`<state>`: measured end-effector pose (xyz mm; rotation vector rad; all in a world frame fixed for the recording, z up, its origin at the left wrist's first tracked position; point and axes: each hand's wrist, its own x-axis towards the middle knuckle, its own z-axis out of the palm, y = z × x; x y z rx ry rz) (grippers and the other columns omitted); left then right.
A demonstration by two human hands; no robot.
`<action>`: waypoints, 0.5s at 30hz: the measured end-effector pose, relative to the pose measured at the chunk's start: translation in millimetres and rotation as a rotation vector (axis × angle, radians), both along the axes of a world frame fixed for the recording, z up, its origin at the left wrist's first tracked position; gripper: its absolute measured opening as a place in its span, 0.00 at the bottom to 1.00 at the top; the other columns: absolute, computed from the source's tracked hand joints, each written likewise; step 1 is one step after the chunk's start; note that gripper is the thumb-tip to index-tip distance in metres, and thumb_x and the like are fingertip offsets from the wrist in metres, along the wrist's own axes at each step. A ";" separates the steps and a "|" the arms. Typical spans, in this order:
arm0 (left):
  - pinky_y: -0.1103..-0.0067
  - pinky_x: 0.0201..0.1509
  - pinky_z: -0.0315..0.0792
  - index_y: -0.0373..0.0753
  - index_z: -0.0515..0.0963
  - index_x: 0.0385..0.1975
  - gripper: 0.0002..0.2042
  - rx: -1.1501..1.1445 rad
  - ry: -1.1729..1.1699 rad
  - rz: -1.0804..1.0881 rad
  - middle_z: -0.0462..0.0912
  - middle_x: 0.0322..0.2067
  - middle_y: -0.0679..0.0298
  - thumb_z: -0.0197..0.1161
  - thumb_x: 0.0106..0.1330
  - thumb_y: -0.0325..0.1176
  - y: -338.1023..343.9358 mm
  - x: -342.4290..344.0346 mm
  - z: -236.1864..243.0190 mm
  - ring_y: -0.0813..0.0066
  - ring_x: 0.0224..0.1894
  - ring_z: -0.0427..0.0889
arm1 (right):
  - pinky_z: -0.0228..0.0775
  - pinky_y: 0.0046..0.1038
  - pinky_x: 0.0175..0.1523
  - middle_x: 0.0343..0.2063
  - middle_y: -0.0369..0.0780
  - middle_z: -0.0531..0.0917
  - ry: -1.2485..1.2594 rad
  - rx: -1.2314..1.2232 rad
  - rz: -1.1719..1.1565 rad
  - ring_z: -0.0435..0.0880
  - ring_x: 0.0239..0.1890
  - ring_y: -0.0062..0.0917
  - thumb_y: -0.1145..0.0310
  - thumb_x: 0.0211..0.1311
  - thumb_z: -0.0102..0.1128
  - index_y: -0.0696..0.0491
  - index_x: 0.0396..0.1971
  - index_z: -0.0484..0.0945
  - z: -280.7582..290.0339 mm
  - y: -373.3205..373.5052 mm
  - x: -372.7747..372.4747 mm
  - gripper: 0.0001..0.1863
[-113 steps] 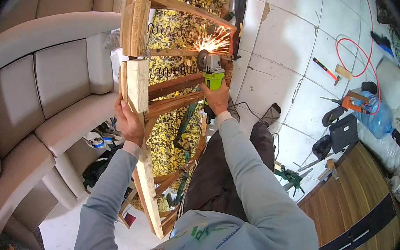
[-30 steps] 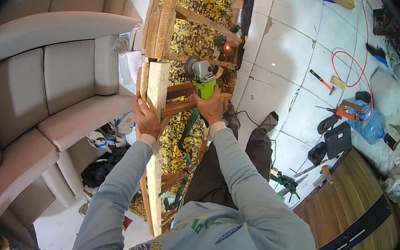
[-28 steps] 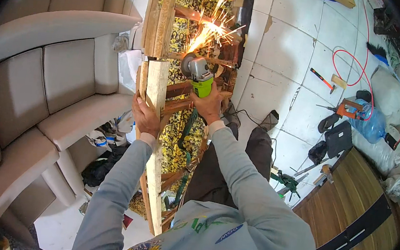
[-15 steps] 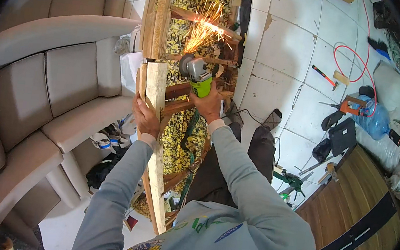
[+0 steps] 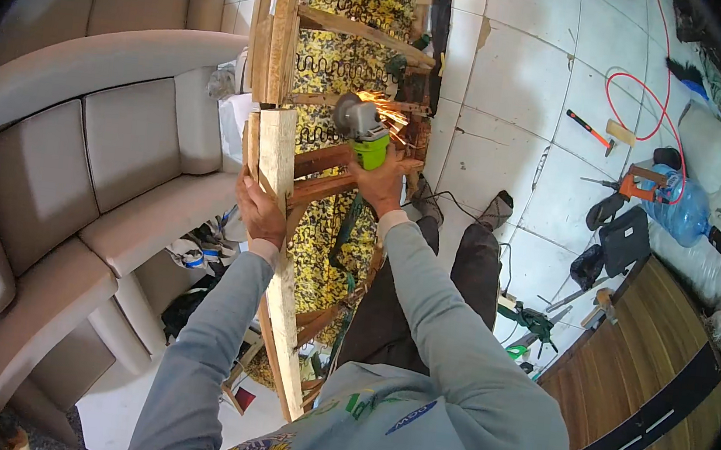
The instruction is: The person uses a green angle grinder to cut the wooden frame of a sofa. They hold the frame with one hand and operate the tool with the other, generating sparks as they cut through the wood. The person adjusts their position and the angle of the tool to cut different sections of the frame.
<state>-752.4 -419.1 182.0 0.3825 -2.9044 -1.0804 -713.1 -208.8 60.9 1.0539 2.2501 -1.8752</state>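
My right hand (image 5: 378,183) is closed round a green angle grinder (image 5: 370,145) with a silver head. Its disc (image 5: 348,111) is at a crossbar of a wooden sofa frame (image 5: 313,191), with orange sparks (image 5: 390,114) beside it. My left hand (image 5: 258,210) is wrapped round a long pale timber (image 5: 285,331) along the frame's left side. Yellow-and-black patterned padding (image 5: 320,273) and wavy metal springs (image 5: 333,68) show inside the frame.
Beige sofas (image 5: 48,183) line the left. On the white tiles (image 5: 517,74) at right lie a hammer (image 5: 590,132), a red hose (image 5: 639,83), an orange power tool (image 5: 633,187), a blue water jug (image 5: 676,227) and black cases (image 5: 622,244). A wood-grain panel (image 5: 629,341) stands lower right.
The long plume of sparks has shrunk to a small spray beside the disc. Over the last second the grinder has shifted slightly rightward; my left hand stays on the timber.
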 end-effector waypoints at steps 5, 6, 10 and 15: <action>0.63 0.78 0.62 0.28 0.69 0.73 0.30 0.077 0.009 0.016 0.74 0.68 0.40 0.39 0.88 0.48 4.4 0.3 -3.0 0.46 0.71 0.72 | 0.83 0.51 0.52 0.42 0.54 0.90 -0.087 0.002 -0.011 0.91 0.46 0.53 0.53 0.53 0.80 0.59 0.58 0.76 -27.8 7.4 6.7 0.38; 0.63 0.78 0.62 0.28 0.69 0.73 0.30 0.096 0.010 0.006 0.74 0.68 0.40 0.39 0.88 0.48 0.8 -2.4 -6.1 0.47 0.71 0.72 | 0.83 0.51 0.52 0.42 0.54 0.90 -0.079 0.035 0.006 0.91 0.47 0.53 0.54 0.53 0.80 0.59 0.58 0.76 -27.8 5.4 6.3 0.37; 0.64 0.77 0.63 0.29 0.69 0.73 0.30 0.014 0.022 -0.040 0.74 0.68 0.42 0.39 0.88 0.49 -7.9 1.8 -3.2 0.49 0.71 0.72 | 0.84 0.50 0.53 0.45 0.54 0.90 -0.007 -0.126 0.028 0.91 0.48 0.52 0.53 0.54 0.79 0.59 0.59 0.76 -3.5 2.2 1.7 0.37; 0.65 0.78 0.63 0.30 0.69 0.73 0.30 0.095 -0.008 0.003 0.73 0.68 0.44 0.38 0.89 0.49 -2.0 -1.1 -4.8 0.51 0.71 0.72 | 0.84 0.48 0.52 0.44 0.53 0.90 -0.157 -0.082 -0.047 0.91 0.47 0.51 0.53 0.54 0.79 0.58 0.56 0.76 -42.1 15.3 15.2 0.35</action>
